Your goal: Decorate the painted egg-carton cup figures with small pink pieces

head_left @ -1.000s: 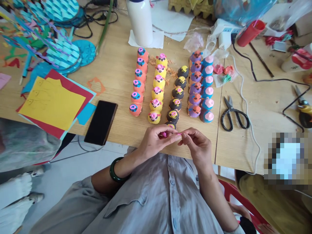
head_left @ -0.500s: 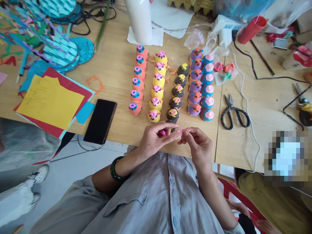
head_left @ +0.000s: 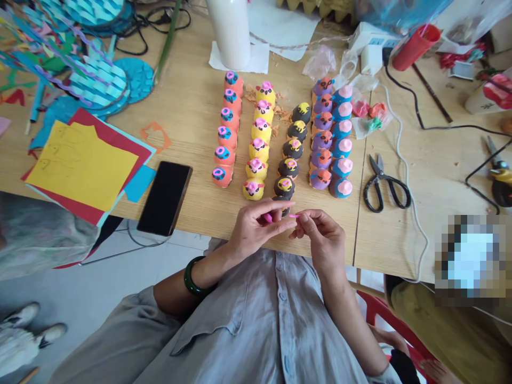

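My left hand (head_left: 256,228) and my right hand (head_left: 322,237) meet at the near edge of the wooden table (head_left: 192,122). Both pinch small bits of pink clay (head_left: 267,217) between the fingertips. My left wrist wears a dark green bangle (head_left: 191,276). Just beyond my fingers stand rows of small painted clay figures: an orange row (head_left: 226,130), a yellow row (head_left: 258,141), a black row (head_left: 291,152), and purple (head_left: 321,136) and blue (head_left: 342,141) rows. The nearest black figure is partly hidden behind my left fingers.
A black phone (head_left: 166,198) lies left of my hands, black scissors (head_left: 384,184) to the right. Yellow and red paper sheets (head_left: 84,165) and blue paper crafts (head_left: 100,80) fill the left. A white bottle (head_left: 230,32), cables and a red cup (head_left: 414,47) sit at the back. Another person sits at right.
My hands stay together, the fingertips shifting slightly on the pink clay. The view has tilted a little. Someone's feet at lower left have moved down and left.
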Available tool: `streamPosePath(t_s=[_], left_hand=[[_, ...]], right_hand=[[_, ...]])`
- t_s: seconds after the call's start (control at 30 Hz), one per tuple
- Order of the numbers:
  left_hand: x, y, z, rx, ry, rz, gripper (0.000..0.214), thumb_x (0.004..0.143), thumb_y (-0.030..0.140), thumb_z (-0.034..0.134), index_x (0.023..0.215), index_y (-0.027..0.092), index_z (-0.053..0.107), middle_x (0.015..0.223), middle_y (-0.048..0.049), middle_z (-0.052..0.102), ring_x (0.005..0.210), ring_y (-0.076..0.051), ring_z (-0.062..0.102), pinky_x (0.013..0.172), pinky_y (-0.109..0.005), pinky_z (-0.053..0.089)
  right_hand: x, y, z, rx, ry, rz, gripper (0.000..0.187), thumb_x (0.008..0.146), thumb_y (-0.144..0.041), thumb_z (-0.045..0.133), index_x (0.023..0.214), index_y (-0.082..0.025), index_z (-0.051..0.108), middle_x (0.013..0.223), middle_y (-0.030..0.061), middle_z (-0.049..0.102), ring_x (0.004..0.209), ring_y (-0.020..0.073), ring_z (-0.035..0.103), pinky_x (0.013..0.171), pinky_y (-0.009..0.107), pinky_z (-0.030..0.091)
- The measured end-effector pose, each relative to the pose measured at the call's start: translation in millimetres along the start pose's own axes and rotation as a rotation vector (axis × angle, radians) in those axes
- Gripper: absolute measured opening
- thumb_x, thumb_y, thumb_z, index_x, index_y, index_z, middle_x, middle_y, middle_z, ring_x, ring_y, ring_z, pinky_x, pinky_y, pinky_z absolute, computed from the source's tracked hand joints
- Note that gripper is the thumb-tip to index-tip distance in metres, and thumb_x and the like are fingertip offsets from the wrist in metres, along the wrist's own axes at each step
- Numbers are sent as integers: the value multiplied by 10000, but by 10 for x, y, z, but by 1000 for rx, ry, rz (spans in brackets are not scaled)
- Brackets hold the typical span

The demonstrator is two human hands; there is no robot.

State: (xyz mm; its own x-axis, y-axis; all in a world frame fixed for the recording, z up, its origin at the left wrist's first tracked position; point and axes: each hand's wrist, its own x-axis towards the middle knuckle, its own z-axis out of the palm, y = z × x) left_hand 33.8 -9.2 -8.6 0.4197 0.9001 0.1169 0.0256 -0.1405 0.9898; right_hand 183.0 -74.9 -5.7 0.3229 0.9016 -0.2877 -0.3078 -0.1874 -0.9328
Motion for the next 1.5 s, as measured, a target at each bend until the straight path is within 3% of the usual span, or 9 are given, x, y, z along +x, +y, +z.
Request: streamPosePath(t_s=[0.07,0.2,0.4,0.53,0.7,0.97,1.1,1.27,1.5], left_hand=[[-8,4,5,-13,-2,-31,299,796,297,831,1072,189,791,654,38,604,565,-63,467,532,-186,408],[-37,6,14,78,46,-56,130,859,296,771,930,194,811,798,-22,729,623,-77,543,565,-196,435],[-48,-4,17,111,85,-54,123,874,300,754,888,187,799,835,-39,758,662,-96,592,582,-209,456],[-37,-5,19,105,68,-23,108,870,279,759,887,180,799,789,-26,727,637,-84,564,580,-203,448],[-33,-28,23,55,35,4,241,836,262,795,1065,189,780,685,25,632,586,-65,515,550,-181,424],[-36,1,29,120,62,-25,94,880,260,746,895,188,806,822,-37,758,642,-86,586,572,-204,446],[-32,7,30,101,46,-39,112,879,287,747,881,194,810,810,-35,752,638,-90,578,574,-209,452],[-33,-13,38,26,32,-37,253,847,319,783,1067,194,793,684,17,635,584,-73,501,544,-191,426],[-42,-21,33,130,40,-28,124,898,285,724,921,196,807,810,-31,742,627,-84,559,570,-197,447]], right_hand=[[4,11,4,26,3,1,183,850,-376,771,824,-201,724,640,-34,621,542,98,574,539,246,548],[1,37,7,31,-21,36,196,853,-389,762,829,-199,721,635,-31,613,548,104,560,535,255,557],[-13,47,21,96,-24,59,226,874,-363,746,1054,-233,704,729,-34,657,591,110,600,556,266,579],[-18,67,25,94,-16,51,153,875,-352,748,918,-209,716,711,-29,659,574,105,604,554,263,583],[-13,81,15,42,17,27,165,869,-364,752,878,-205,707,681,-33,650,551,102,599,566,264,584],[-45,21,30,7,6,9,235,866,-353,755,1067,-245,700,747,-36,680,582,110,625,590,274,595],[-54,21,37,-58,15,4,189,840,-372,780,934,-221,717,732,-16,692,592,123,636,589,282,585],[-41,23,22,-62,58,-14,194,848,-385,773,871,-203,709,726,-8,707,578,125,653,572,273,565],[-60,10,35,-57,20,6,199,849,-382,772,936,-215,707,729,-19,692,580,122,644,581,277,575]])
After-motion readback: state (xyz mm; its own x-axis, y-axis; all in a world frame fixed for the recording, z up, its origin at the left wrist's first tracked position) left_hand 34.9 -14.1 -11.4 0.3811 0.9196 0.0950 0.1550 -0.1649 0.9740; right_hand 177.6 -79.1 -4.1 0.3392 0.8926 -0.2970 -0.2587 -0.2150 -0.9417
